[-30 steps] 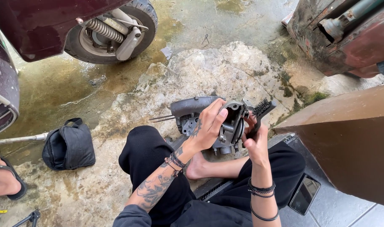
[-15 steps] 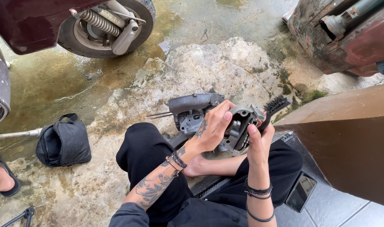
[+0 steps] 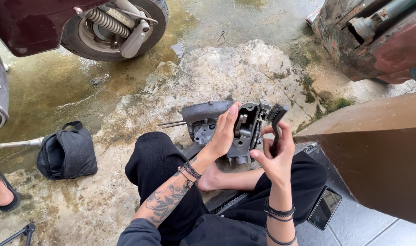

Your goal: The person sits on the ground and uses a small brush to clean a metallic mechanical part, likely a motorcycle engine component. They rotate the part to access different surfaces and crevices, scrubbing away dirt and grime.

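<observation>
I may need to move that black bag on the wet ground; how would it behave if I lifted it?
The black bag sags with soft folds, so it probably flops rather than holds shape. Its strap loop looks limp but gives a likely grip. It lies flat on damp concrete, so it should not roll, though its underside may be wet.

Wet, stained concrete floor point(image 3: 208, 27) — daylight, outdoors.

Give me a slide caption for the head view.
Seated person's left hand steadies a grey engine part while right hand holds a black brush.
</observation>
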